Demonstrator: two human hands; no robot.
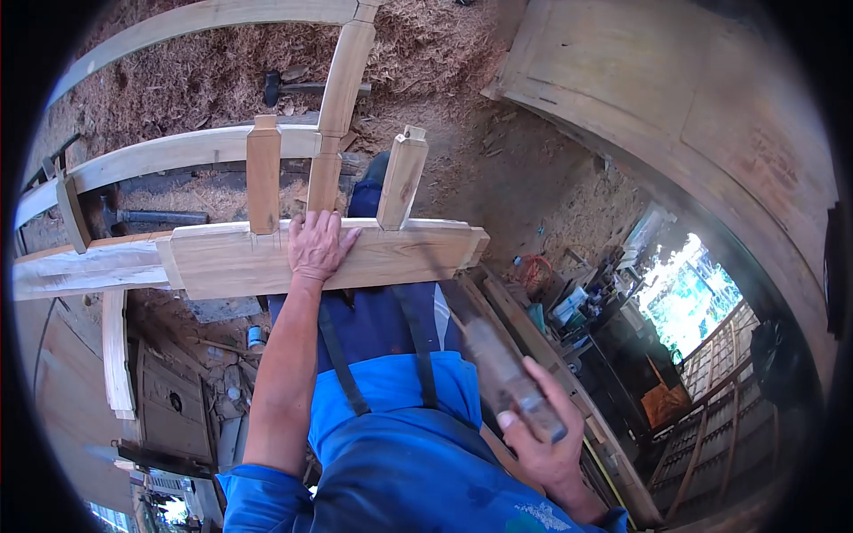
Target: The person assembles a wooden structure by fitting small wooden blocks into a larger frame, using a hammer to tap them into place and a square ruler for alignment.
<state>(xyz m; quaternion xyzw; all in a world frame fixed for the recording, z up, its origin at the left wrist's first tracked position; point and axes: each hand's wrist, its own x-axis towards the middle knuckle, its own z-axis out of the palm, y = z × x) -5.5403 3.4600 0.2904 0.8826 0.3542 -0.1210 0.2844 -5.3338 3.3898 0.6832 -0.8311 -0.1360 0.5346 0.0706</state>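
Note:
My left hand point(318, 250) lies spread on a pale wooden board point(391, 253), its fingertips over the far edge beside a middle upright point(336, 107). Two shorter wooden pieces, one on the left point(264, 178) and one on the right point(402, 178), stand up from that edge. At its left end the board meets a longer wooden rail point(98, 266). My right hand point(546, 435) is closed round a brownish, block-like tool point(502, 369), smeared by motion. A thin dark shape reaches from it toward the board; its exact kind cannot be made out.
Curved wooden rails point(178, 151) extend to the far left, with a clamp point(71, 209) on one. A hammer point(289, 87) and another hammer point(151, 216) lie beyond the board. Wood shavings point(444, 44) cover the ground. Long planks point(524, 329) lie to my right, below a large wooden panel point(675, 98).

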